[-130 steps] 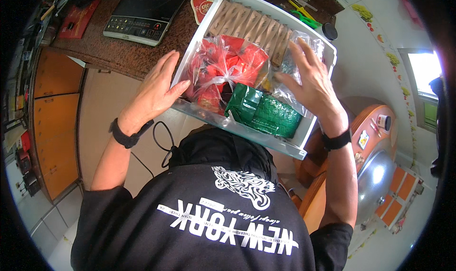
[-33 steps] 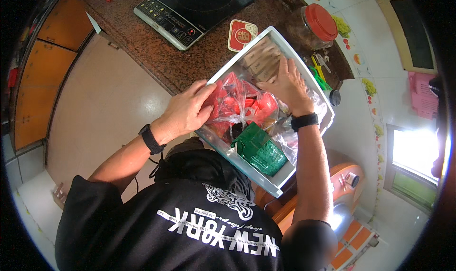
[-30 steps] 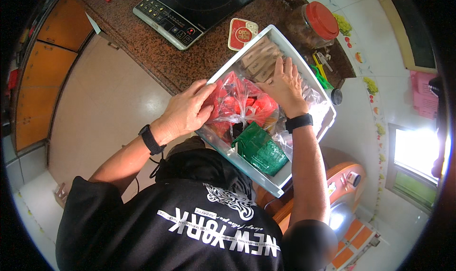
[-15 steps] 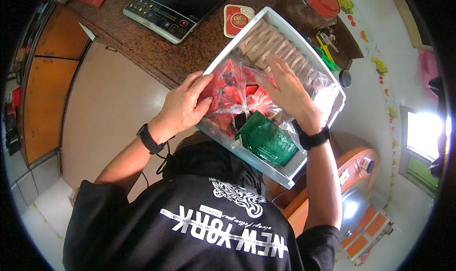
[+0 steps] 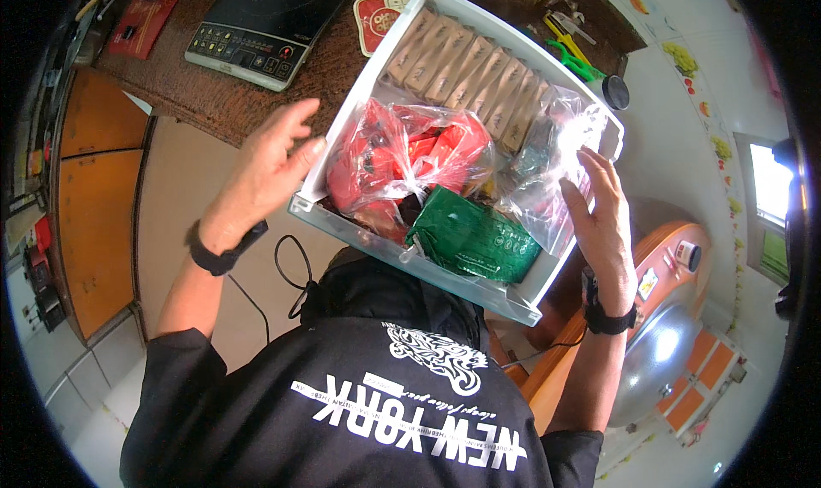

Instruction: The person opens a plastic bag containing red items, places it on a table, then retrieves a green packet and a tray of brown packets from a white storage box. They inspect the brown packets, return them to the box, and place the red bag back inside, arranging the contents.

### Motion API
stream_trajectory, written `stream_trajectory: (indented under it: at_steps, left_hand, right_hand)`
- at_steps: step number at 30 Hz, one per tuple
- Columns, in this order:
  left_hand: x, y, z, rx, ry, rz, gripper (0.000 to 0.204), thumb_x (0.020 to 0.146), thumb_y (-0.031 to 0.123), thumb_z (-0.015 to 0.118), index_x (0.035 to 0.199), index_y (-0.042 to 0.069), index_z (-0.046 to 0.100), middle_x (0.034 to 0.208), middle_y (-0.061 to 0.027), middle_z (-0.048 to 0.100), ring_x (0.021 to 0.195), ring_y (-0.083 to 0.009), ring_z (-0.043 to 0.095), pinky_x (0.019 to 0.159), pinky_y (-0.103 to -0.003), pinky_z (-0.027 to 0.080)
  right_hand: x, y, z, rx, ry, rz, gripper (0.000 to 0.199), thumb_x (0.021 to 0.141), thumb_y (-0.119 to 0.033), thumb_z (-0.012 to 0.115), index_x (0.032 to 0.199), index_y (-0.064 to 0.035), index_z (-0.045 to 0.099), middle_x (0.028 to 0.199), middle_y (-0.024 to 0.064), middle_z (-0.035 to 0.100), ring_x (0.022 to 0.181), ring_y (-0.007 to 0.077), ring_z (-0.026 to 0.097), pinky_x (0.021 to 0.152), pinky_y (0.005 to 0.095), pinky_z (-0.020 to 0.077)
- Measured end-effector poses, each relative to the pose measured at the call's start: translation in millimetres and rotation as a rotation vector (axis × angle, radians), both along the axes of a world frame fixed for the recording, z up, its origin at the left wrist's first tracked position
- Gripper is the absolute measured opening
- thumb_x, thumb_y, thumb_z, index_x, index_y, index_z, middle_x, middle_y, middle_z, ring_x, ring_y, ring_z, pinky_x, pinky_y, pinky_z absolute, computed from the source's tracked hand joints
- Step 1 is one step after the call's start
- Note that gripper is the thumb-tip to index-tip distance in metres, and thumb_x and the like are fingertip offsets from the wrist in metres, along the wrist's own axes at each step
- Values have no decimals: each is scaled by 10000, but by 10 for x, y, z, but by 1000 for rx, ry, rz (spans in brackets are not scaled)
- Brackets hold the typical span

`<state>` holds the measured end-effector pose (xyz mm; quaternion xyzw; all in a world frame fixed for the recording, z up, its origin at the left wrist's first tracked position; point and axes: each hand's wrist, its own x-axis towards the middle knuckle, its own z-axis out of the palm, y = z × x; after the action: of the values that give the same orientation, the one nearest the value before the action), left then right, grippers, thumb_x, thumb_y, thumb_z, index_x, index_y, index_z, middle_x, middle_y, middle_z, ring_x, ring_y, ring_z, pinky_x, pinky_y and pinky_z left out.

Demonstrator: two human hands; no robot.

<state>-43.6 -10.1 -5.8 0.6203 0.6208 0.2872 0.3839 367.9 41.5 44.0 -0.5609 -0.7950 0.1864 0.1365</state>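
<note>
Beside drawer [image 5: 402,254], left hand [image 5: 267,163], spread (rim [image 5: 364,86] released)

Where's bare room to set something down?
The countertop is bare between the black cooktop and the white drawer, with a red card at its far end. Inside, the drawer is crowded with brown packets, a bagged red bundle, a green package and clear plastic.

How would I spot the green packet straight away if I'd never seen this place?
Find the big white bin in front of the person's black shirt. Look inside along its near wall, toward the right. The green packet is glossy and dark green, unlike the red bundle in clear plastic to its left and the slim brown packets at the far end.
</note>
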Motion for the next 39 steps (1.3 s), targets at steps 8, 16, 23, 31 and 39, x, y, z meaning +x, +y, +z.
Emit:
stream_trajectory:
  at_steps: [8, 16, 23, 31, 39]
  left_hand:
    - [151, 636, 152, 58, -183, -14, 368, 990, 165, 627, 1286, -48, 575, 1199, -129, 663, 1013, -161, 651, 868, -282, 524]
    - [270, 1102, 29, 160, 291, -235, 379, 980, 156, 602, 1316, -14, 566, 1275, -155, 573, 1114, -220, 606, 938, -313, 496]
    - [352, 1324, -216, 318, 459, -335, 468, 951, 216, 587, 1366, 14, 507, 1288, -232, 548, 1186, -392, 557, 1007, -420, 457]
    - [307, 1221, -206, 136, 408, -272, 497, 950, 203, 566, 1391, -2, 462, 1332, -251, 527, 1231, -409, 534, 1039, -434, 440]
    - [368, 1380, -142, 250, 438, -248, 361, 957, 188, 603, 1271, 10, 587, 1249, -173, 597, 1059, -288, 635, 872, -353, 502]
  right_hand:
    - [251, -311, -479, 222, -12, -56, 363, 908, -104, 687, 1248, 5, 620, 1334, 201, 585, 1213, 376, 571, 1008, 447, 469]
    - [142, -458, -845, 305, 107, -161, 400, 936, -26, 611, 1332, 8, 564, 1401, 242, 511, 1212, 376, 567, 1019, 443, 475]
    - [200, -478, -933, 399, 79, -302, 478, 989, -114, 593, 1438, -23, 456, 1500, 237, 400, 1356, 377, 415, 1115, 467, 362]
    - [229, -475, -980, 355, 83, -384, 514, 1004, -147, 578, 1476, -42, 405, 1511, 214, 393, 1389, 372, 389, 1137, 461, 350]
    - [233, -460, -999, 360, 13, -367, 464, 984, -146, 604, 1418, -49, 473, 1471, 201, 429, 1346, 366, 426, 1114, 458, 376]
